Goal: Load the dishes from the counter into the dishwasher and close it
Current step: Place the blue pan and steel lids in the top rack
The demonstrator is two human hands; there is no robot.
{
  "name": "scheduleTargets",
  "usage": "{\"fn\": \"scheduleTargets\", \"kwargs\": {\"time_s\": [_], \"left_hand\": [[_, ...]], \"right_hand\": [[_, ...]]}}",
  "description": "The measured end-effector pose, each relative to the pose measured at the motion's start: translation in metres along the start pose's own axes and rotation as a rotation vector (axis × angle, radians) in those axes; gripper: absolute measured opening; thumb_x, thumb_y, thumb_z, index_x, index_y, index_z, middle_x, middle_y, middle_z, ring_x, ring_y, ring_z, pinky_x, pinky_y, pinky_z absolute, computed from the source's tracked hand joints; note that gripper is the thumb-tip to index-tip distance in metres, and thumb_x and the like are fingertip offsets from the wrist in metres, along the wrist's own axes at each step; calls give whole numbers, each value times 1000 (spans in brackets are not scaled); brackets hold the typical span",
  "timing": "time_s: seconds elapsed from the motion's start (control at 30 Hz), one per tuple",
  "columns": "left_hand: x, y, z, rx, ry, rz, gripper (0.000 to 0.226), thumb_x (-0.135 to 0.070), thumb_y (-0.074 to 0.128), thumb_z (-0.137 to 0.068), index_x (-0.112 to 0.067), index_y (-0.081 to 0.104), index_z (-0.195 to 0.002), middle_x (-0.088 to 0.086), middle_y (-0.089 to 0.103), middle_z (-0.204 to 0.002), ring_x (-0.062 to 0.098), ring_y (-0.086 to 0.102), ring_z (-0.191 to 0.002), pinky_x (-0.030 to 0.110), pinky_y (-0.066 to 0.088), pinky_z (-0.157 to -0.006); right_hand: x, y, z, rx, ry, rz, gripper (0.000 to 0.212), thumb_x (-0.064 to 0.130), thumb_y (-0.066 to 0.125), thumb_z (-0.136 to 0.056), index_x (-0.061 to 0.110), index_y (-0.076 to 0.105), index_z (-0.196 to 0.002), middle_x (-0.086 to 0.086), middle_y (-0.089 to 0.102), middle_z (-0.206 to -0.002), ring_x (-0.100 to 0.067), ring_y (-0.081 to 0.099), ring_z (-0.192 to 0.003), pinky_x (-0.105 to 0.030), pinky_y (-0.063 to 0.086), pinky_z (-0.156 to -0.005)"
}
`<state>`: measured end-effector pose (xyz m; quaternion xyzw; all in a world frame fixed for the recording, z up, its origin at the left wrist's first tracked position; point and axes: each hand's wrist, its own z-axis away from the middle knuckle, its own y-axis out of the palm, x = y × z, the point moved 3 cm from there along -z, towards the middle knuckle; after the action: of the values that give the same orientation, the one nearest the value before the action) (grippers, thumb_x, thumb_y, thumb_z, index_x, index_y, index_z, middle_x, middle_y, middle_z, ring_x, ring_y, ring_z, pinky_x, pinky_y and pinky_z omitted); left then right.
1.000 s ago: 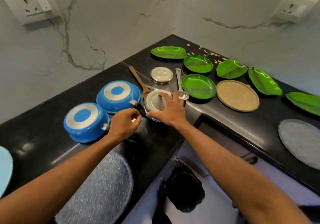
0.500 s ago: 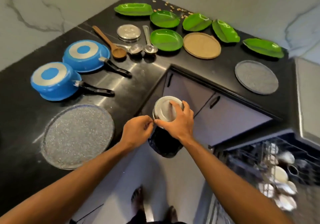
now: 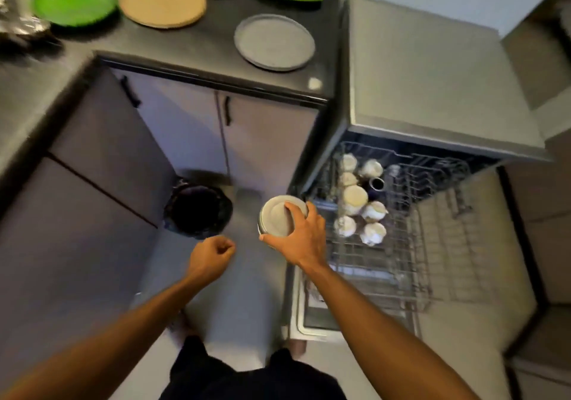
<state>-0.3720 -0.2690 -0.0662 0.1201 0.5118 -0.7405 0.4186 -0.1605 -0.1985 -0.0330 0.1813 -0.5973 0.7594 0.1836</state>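
My right hand (image 3: 304,239) grips a round steel dish (image 3: 276,217) from above, holding it over the floor just left of the open dishwasher (image 3: 432,84). The pulled-out wire rack (image 3: 398,263) holds several upturned white cups (image 3: 355,200) at its left side. My left hand (image 3: 211,256) hangs beside the dish with its fingers curled into a fist and nothing in it. On the black counter (image 3: 191,47) lie a grey plate (image 3: 274,42), a tan plate (image 3: 161,0) and green plates (image 3: 72,0).
A dark bin (image 3: 197,209) stands on the floor by the grey cabinet doors (image 3: 185,127). The lowered dishwasher door (image 3: 312,319) lies under the rack, close to my legs. Blurred steel utensils (image 3: 18,25) sit at the counter's far left.
I have turned right from the counter toward the dishwasher, carrying the steel dish with my right hand. My left hand has come off the dish and dropped beside it.
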Motion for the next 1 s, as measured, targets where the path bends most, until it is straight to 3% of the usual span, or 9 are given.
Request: {"fn": "scheduleTargets", "kwargs": {"time_s": [0.17,0.3,0.5,0.57,0.63,0.7,0.8,0.87,1.0], "left_hand": [[-64,107,21,195,-13,-21,26,-16,69,-86,-33,60,-67,-2,66,-72,16,62,-72,24,41,-67],[-117,158,24,270,-10,-15,8,-18,66,-89,-25,69,-91,-4,67,-85,14,63,-81,22,42,-73],[-154,196,3,289,-116,54,29,-16,66,-90,-8,67,-118,10,69,-110,26,65,-103,35,51,-91],[-162,205,-3,312,-183,108,27,-19,65,-92,-13,65,-118,10,66,-113,27,63,-104,40,53,-93],[-171,216,-13,326,-236,130,7,-18,64,-92,-24,61,-92,9,63,-103,29,63,-97,48,54,-92],[-176,226,-23,333,-281,160,26,-15,62,-92,-28,48,-75,3,58,-89,26,58,-89,51,54,-91],[-180,236,-34,329,-334,222,15,-14,62,-93,-17,58,-107,0,60,-91,26,61,-96,48,54,-92],[-179,243,-42,337,-356,226,47,-17,64,-92,-12,50,-136,8,64,-109,29,64,-103,46,54,-93],[-176,252,-54,328,-356,256,43,-15,65,-88,-12,55,-130,10,67,-111,28,67,-100,48,56,-92]], "right_hand": [[-123,-42,11,30,124,-51,105,84,68,-50,41,42,-143,-1,22,-158,-30,27,-140,-45,36,-112],[-197,-64,12,-8,273,-117,101,79,74,-54,39,44,-142,-4,22,-158,-31,27,-141,-47,34,-112],[-267,-54,16,16,438,-127,97,76,77,-55,39,45,-139,-6,20,-159,-38,27,-140,-53,37,-106],[-278,-46,13,66,398,-30,97,80,74,-56,39,44,-139,-7,20,-159,-39,28,-139,-54,39,-104],[-285,-37,4,119,343,41,96,80,73,-57,39,43,-138,-8,20,-157,-38,29,-136,-53,40,-102],[-286,-27,-4,147,262,85,95,79,73,-57,38,43,-137,-9,21,-155,-38,30,-134,-52,41,-100],[-286,-10,-10,170,160,173,91,73,75,-60,35,45,-137,-11,20,-157,-38,27,-134,-53,40,-98],[-287,0,-13,182,126,207,89,71,75,-60,35,46,-136,-12,19,-158,-38,28,-134,-54,42,-97],[-296,15,-15,195,85,233,88,70,74,-59,33,48,-136,-16,22,-158,-40,32,-134,-56,45,-94]]}}
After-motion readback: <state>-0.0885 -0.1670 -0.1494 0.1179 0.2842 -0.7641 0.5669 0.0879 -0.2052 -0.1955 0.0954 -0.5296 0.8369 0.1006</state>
